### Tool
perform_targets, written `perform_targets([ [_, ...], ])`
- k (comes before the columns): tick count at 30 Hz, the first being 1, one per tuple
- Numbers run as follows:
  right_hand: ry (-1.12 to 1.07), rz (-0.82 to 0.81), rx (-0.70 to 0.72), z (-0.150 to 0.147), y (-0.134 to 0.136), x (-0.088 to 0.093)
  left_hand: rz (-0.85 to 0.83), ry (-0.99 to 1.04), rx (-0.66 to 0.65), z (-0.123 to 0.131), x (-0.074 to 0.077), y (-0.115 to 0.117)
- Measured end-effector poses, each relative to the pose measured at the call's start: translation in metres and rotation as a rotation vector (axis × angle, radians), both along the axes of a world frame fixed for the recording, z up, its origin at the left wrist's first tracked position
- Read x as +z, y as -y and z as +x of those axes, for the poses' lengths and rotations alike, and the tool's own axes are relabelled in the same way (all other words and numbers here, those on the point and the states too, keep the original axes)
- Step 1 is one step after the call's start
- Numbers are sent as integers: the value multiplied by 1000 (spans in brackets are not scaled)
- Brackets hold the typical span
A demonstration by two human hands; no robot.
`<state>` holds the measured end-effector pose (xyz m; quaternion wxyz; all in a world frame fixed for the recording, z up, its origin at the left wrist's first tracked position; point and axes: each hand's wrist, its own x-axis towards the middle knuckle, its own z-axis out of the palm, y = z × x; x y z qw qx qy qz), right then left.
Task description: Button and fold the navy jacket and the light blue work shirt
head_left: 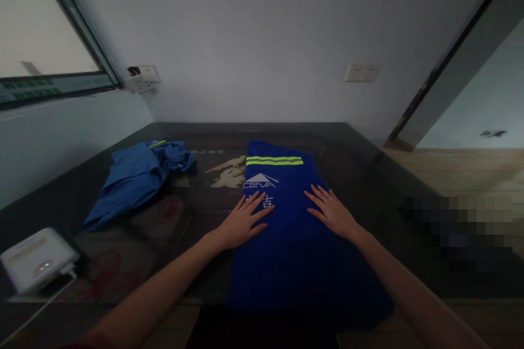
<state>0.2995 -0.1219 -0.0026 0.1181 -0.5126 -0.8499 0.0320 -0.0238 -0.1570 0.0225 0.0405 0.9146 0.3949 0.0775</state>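
A bright blue garment [286, 245] with two yellow-green stripes and white lettering lies folded lengthwise on the dark table [360, 174], running from the front edge toward the wall. My left hand [244, 220] rests flat on its left edge, fingers spread over the white lettering. My right hand [332, 211] lies flat on the garment's right side, fingers stretched out. Neither hand holds anything.
A second, crumpled blue garment [137, 177] lies at the table's back left. A white box-shaped device [36, 259] with a cable sits at the front left corner. Wall sockets [362, 72] are on the wall behind; a doorway opens to the right.
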Motion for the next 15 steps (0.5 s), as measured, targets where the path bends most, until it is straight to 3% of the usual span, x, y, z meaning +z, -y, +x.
perform_targets([
  [5, -251, -64, 6, 4, 8, 17, 48, 54, 3, -4, 15, 10],
  [9, -626, -194, -102, 16, 59, 56, 4, 276, -74, -17, 44, 56],
  [12, -805, -386, -188, 40, 122, 76, -244, 428, -151, -25, 64, 107],
  [15, -769, -678, -271, 74, 181, 65, -611, 467, -46, -29, 64, 150],
])
